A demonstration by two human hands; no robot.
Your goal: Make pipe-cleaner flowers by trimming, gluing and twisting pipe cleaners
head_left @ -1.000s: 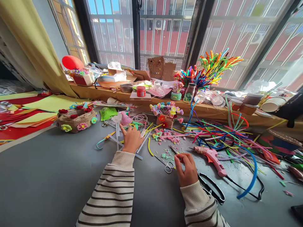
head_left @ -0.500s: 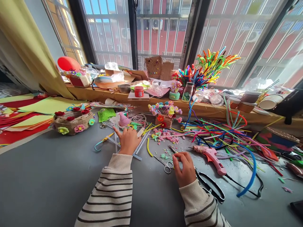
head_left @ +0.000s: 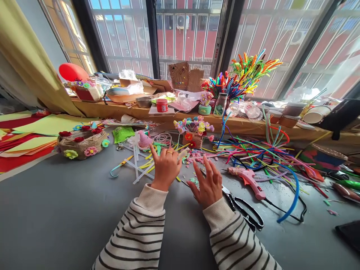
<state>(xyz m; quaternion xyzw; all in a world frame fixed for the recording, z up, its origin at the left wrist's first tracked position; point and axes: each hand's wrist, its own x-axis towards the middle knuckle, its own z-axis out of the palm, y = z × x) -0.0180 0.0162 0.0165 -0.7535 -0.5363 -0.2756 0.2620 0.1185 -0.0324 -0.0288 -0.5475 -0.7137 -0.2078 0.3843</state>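
My left hand (head_left: 166,169) is over the middle of the table with its index finger stretched out. A short cream-coloured piece (head_left: 183,153) sticks out at its thumb side, held there; its kind I cannot make out. Just right of it, my right hand (head_left: 208,183) is open, fingers apart, over small scissors that it mostly hides. Black-handled scissors (head_left: 249,212) lie beside the right wrist. Beyond the hands are pink clippings (head_left: 197,154) and a small basket of fuzzy flowers (head_left: 194,140). Clear glue sticks (head_left: 143,173) and a pink cone-shaped piece (head_left: 144,139) lie near my left hand.
A pink glue gun (head_left: 249,180) with a black cord lies to the right, before a heap of pipe cleaners (head_left: 253,150). At left are a woven basket with flowers (head_left: 83,144) and coloured sheets (head_left: 33,129). Jars and craft supplies crowd the windowsill (head_left: 123,112).
My left hand has moved right with the cream-coloured piece. My right hand has moved left and forward, its fingers spreading, so the hands are closer together. The view has shifted slightly.
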